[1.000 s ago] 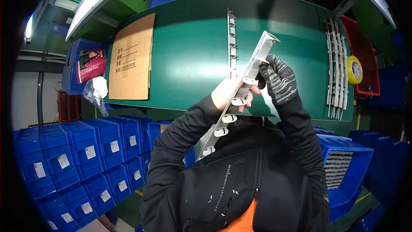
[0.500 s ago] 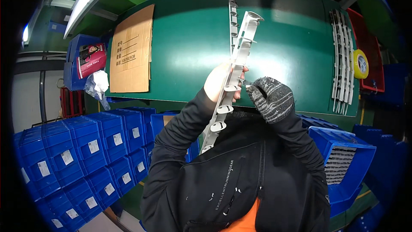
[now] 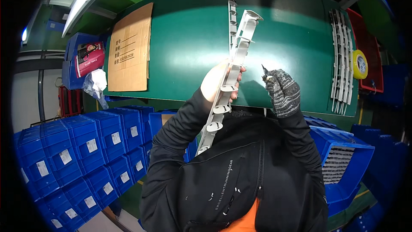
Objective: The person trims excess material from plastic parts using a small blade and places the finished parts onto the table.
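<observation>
My bare left hand wraps round the middle of a long pale strip with rounded tabs, which slants from near my chest toward the far side of the table. To its right, my right hand, in a grey striped knit glove, is closed on a small dark pointed tool, like a blade; its handle is hidden in the fist. The tool's tip stands apart from the strip and points away from me. Another narrow strip with dark tabs lies on the table behind the held one.
The green table carries a flattened cardboard sheet at left and a bundle of similar strips at right. Beside that bundle are yellow tape and a red tray. Blue crates stand stacked at lower left; another crate holds strips.
My right hand has moved right, away from the strip, and its pointed tool now shows clear of it. My left hand keeps its hold, the strip shifting only slightly.
</observation>
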The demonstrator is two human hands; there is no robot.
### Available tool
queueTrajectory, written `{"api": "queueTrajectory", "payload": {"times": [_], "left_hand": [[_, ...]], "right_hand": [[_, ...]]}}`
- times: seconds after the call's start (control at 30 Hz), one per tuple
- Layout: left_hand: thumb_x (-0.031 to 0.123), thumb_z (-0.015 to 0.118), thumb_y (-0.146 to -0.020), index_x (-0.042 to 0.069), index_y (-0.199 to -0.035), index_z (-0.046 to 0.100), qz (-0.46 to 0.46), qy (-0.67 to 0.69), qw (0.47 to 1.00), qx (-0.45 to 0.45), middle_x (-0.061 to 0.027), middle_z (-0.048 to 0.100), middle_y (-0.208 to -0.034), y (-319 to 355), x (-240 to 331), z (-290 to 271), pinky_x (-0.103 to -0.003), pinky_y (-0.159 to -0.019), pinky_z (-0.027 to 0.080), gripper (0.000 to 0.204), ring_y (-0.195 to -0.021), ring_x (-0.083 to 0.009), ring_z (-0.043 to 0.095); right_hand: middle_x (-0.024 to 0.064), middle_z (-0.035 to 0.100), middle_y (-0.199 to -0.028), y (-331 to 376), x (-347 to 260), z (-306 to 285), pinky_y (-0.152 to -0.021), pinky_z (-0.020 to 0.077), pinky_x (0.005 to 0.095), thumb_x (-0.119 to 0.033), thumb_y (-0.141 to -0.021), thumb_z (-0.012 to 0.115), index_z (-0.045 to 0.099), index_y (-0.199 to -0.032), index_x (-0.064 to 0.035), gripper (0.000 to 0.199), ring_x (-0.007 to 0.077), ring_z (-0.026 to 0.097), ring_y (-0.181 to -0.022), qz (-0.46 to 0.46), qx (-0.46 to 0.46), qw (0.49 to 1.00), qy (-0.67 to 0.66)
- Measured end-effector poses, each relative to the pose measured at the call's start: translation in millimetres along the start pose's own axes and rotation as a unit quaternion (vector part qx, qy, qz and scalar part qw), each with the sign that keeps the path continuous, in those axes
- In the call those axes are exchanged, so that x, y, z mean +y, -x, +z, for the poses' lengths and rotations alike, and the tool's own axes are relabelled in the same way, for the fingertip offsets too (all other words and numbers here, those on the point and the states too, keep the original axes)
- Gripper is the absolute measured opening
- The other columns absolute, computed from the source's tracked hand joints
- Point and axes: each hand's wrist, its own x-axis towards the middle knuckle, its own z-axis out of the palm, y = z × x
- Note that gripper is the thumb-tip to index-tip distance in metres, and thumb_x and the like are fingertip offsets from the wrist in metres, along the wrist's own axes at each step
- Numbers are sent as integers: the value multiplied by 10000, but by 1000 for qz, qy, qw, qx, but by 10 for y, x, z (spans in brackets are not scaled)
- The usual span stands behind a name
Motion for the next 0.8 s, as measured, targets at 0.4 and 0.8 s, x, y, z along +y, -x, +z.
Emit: {"api": "queueTrajectory", "payload": {"times": [0.4, 0.8], "left_hand": [[169, 537, -827, 3, -674, 510, 124, -297, 942, 97, -6, 463, -713, -28, -36, 4, -231, -611, 336, 227, -659, -92, 404], [122, 575, -778, 4, -625, 501, 188, -430, 877, 104, -36, 460, -673, -135, -138, -69, -253, -595, 345, 207, -636, -125, 412]], "right_hand": [[94, 556, -635, -201, -96, -21, -521, 417, 279, -131, -834, 472, 581, -859, 3, 174, 171, 527, -536, -63, -26, 990, 120], [125, 530, -625, -121, 80, 55, -535, 426, 333, -144, -808, 506, 555, -790, -16, 138, 250, 539, -564, -13, -44, 996, 71]]}}
